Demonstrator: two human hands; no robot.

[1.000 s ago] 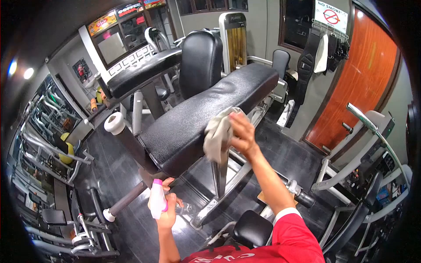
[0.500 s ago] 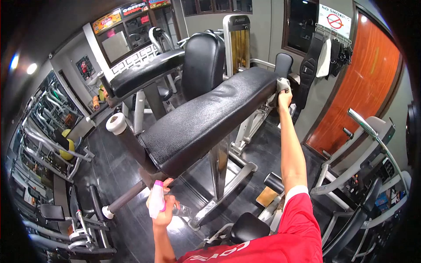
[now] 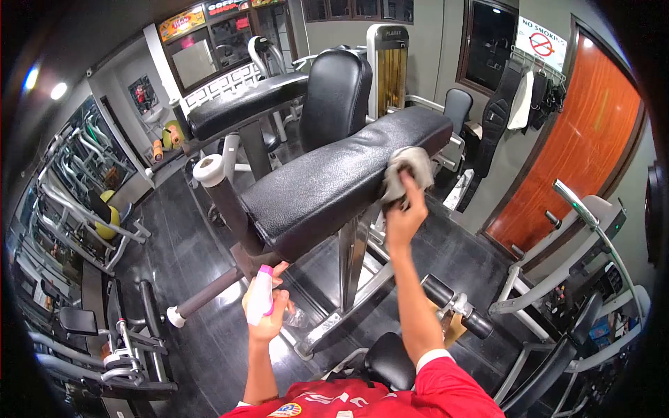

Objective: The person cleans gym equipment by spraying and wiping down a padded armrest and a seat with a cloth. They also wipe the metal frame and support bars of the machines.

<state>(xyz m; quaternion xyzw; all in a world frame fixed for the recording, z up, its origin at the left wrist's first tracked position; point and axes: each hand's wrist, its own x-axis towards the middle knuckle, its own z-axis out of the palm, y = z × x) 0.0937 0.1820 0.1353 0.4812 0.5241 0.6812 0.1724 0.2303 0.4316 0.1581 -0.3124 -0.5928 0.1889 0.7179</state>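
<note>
A grey cloth (image 3: 410, 171) is bunched in my right hand (image 3: 405, 217) and pressed to the near side of a long black padded cushion (image 3: 327, 184) on a gym machine. My left hand (image 3: 268, 313) is closed around a spray bottle (image 3: 261, 292) with a white and pink top and a clear body. This hand is below the cushion's near left end, close to the machine's dark metal frame. A roller handle with a white cap (image 3: 209, 169) stands at the cushion's left end.
Behind the cushion rise a black backrest (image 3: 336, 97), a second pad (image 3: 244, 104) and a weight stack (image 3: 388, 66). A black seat (image 3: 396, 361) is just in front of me. More machines (image 3: 582, 244) stand to the right, near an orange wooden door (image 3: 568, 146).
My right hand has moved with the cloth from the cushion's far right end leftward and nearer, along its side. My left hand still holds the spray bottle, with only a slight shift.
</note>
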